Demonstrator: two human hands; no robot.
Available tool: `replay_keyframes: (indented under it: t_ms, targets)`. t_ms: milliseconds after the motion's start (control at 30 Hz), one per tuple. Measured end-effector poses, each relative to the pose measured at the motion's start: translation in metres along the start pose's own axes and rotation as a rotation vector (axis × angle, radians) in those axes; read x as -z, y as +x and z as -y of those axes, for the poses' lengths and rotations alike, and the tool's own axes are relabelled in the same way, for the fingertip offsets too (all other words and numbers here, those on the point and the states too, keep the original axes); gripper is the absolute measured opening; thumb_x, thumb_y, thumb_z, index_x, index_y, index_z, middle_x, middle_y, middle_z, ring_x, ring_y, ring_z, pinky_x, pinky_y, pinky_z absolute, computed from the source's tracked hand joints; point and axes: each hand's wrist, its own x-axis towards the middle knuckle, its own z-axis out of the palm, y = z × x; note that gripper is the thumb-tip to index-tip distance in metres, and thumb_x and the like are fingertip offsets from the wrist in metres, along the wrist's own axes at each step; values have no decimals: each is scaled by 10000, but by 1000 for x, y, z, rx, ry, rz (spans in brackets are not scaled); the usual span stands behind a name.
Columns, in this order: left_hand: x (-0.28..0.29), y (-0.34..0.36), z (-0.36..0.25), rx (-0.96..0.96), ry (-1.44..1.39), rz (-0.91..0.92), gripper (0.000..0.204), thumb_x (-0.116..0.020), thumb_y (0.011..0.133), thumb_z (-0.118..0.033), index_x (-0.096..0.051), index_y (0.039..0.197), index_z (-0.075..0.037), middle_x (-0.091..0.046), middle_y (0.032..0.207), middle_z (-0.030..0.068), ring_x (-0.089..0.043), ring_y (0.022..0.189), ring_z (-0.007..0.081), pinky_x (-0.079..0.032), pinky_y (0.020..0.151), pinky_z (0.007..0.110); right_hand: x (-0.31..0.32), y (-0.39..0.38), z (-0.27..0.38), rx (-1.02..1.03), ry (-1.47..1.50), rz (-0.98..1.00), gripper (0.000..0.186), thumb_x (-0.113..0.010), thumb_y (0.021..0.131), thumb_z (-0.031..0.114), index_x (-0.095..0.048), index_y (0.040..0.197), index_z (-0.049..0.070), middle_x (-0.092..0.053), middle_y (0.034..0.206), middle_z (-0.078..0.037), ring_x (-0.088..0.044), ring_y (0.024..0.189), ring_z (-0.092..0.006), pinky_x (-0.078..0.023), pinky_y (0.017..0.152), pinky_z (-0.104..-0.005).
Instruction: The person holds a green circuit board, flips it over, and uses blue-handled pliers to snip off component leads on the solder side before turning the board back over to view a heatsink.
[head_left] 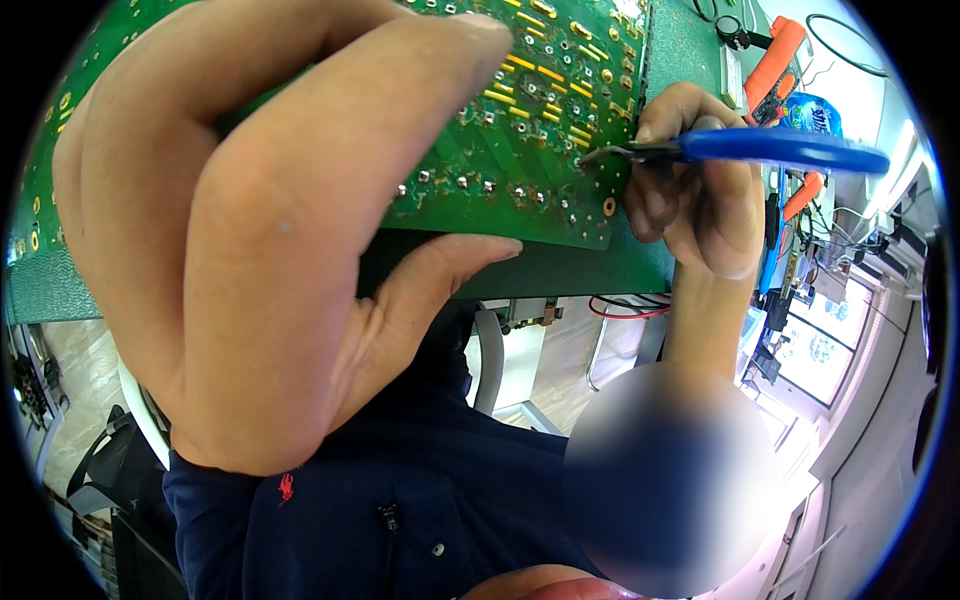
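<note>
A large green circuit board point(545, 90), dotted with solder joints and yellow strips, fills the upper middle. My left hand point(250, 240) grips it on the left, fingers curled over the top and thumb along its lower edge. My right hand point(700, 195) is closed on blue-handled cutters point(780, 148), held nearly level. Their metal tips rest at the board's lower right, among small joints; whether they grip a lead is too small to tell. The fingertips of that hand are beside the board's right edge.
The green bench mat point(40, 290) runs under the board. To the right lie orange-handled tools point(775, 55), a blue package point(812, 115), cables and more equipment. Red and black wires point(630, 305) hang at the bench's front edge. A black bag point(110, 470) is at lower left.
</note>
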Motion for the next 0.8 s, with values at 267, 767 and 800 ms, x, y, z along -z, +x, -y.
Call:
replay_keyframes:
  t_ms: [267, 767, 800]
  targets:
    - [3, 1, -2, 21, 12, 31, 728, -892, 676, -308, -586, 1240, 36, -538, 1236, 155, -563, 1121, 270, -516, 920, 341, -14, 1, 5, -30, -35, -134, 410, -490, 990, 385, -530, 933, -19, -466, 521, -44, -401, 355, -109, -334, 321, -237]
    - [-8, -4, 5, -19, -98, -75, 752, -897, 667, -280, -563, 1255, 49, -537, 1238, 170, -573, 1115, 279, -527, 903, 341, -13, -4, 6, -6, -132, -137, 411, -477, 999, 372, -529, 962, -34, -481, 548, -58, -437, 394, -141, -305, 353, -242]
    - [-8, -4, 4, -15, -96, -74, 750, -897, 667, -281, -566, 1253, 48, -538, 1238, 167, -573, 1116, 277, -527, 903, 339, -16, -4, 10, 8, -186, -140, 408, -473, 1001, 365, -531, 973, -38, -480, 547, -62, -442, 398, -146, -316, 364, -245]
